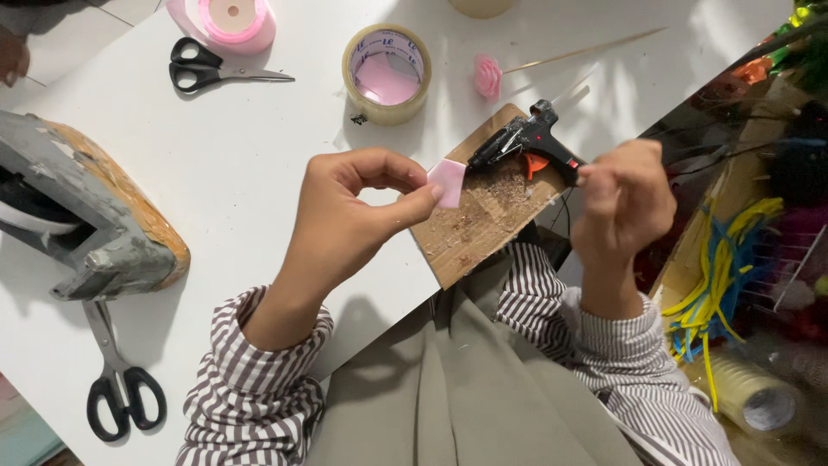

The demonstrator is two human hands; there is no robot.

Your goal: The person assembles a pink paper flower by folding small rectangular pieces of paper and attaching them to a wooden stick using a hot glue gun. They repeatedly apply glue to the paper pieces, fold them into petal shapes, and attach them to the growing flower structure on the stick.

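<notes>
Head view
left hand [341,216]: thumb and forefinger fingers [414,203] pinched on a pink ribbon piece [448,181], held over the board's [483,216] near-left edge.
ribbon piece: sticks out to the right of the fingertips, flat, pointed toward the glue gun [526,138].
right hand [625,203]: closed in a fist; something thin may be in it, cannot tell.
nearer hand: left holds the piece; right is apart, right of the gun.
tabletop [216,155]: white, carries the board.

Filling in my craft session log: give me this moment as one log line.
left hand: pinches pink ribbon piece | right hand: closed beside glue gun | glue gun: lying on wooden board
</notes>
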